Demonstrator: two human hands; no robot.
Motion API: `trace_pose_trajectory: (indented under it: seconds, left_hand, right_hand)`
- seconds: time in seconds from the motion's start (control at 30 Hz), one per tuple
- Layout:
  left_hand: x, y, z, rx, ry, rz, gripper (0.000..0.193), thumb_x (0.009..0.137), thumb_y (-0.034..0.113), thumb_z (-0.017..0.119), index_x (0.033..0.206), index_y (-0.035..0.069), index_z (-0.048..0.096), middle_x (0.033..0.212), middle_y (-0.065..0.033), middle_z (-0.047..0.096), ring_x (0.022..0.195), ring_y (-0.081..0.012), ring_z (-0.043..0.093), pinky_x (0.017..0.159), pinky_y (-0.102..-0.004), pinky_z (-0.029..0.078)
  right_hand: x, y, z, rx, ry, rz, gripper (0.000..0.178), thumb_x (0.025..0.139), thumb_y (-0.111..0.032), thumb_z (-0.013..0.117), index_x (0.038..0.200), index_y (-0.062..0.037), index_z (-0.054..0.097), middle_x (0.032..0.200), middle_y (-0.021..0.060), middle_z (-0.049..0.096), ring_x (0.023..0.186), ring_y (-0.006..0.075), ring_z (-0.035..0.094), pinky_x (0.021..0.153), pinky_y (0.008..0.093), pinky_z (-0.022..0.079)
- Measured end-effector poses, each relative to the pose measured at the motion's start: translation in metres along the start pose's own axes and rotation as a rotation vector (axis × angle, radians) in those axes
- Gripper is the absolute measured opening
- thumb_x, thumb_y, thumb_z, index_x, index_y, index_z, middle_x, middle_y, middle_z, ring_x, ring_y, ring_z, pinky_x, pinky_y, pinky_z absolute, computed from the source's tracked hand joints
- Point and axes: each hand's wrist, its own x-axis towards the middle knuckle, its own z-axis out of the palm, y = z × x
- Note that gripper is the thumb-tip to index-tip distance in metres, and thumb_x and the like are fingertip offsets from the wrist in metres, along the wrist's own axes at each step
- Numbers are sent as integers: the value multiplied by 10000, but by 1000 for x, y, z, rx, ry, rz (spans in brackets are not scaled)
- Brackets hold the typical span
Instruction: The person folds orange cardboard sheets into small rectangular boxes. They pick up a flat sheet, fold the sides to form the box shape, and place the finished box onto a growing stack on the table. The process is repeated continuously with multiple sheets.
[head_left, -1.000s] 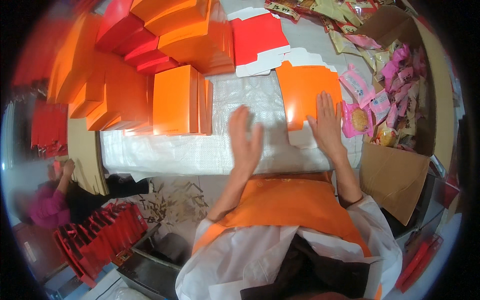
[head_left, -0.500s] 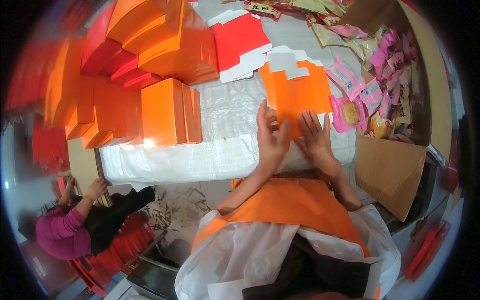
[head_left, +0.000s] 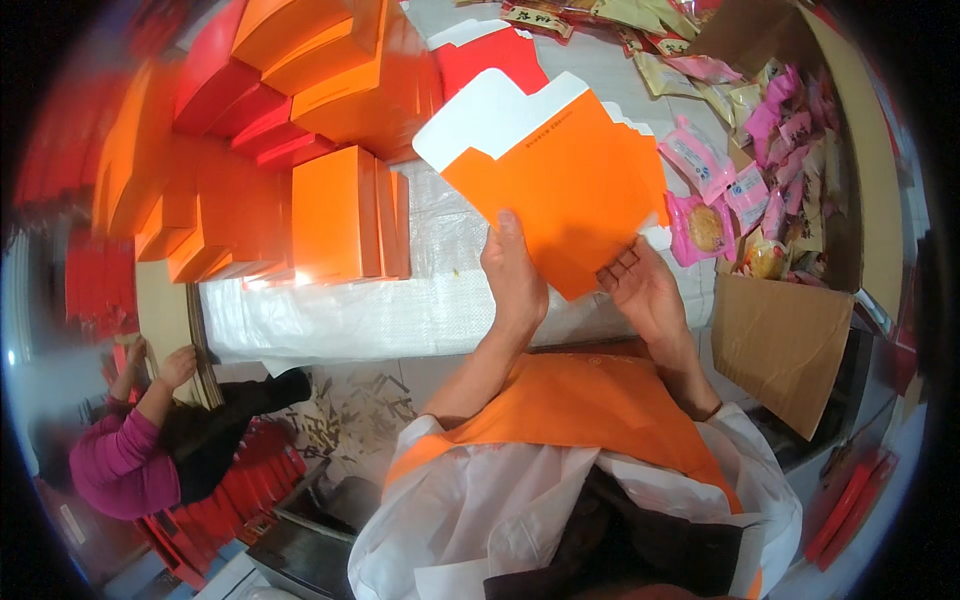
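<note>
A flat orange carton (head_left: 570, 180) with white flaps at its far end is lifted at a tilt above the covered table. My left hand (head_left: 515, 275) grips its near left edge, thumb lying on top. At the near right edge, the bent fingers of my right hand (head_left: 645, 285) close on the same carton. Beneath it and to its right show the edges of more flat orange cartons (head_left: 655, 190). Partly hidden behind it lies a flat red carton (head_left: 485, 65) with white flaps.
Standing orange boxes (head_left: 335, 215) and red boxes (head_left: 210, 85) fill the left side. At right, an open cardboard box (head_left: 785, 345) holds wrapped pastries (head_left: 775, 120); a pink-wrapped pastry (head_left: 700, 228) lies close to my right hand. Another person (head_left: 130, 455) works at lower left.
The orange carton has come up off the stack and turned, its flap end swinging left. My hands, earlier over the stack, now hold its near edges, the left one with its thumb on top.
</note>
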Motion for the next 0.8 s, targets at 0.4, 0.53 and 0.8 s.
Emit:
trace_pose_trajectory:
  seconds: [0.4, 0.53, 0.8]
  left_hand:
    - [-22, -7, 2, 299, -66, -50, 442, 912, 266, 449, 1233, -4, 309, 1033, -87, 488, 929, -152, 486, 793, -279, 417]
    - [-19, 4, -5, 222, -6, -267, 356, 895, 224, 491, 1140, -27, 427, 920, -70, 543, 866, -142, 523, 767, -262, 429]
    - [-19, 10, -40, 449, -60, -19, 468, 865, 136, 527, 1246, -19, 304, 1111, -117, 497, 996, -161, 504, 818, -276, 428]
  right_hand:
    - [2, 36, 26, -808, 7, -144, 323, 905, -161, 467, 1203, -42, 430, 1138, 70, 495, 1063, 172, 468, 910, 294, 375]
    - [7, 34, 14, -660, -80, 143, 270, 911, -166, 450, 1132, -18, 491, 1010, 66, 563, 920, 144, 535, 830, 281, 427]
    - [-31, -14, 11, -1027, -236, 115, 225, 878, -120, 442, 1005, 11, 573, 954, 73, 595, 813, 139, 565, 720, 281, 468]
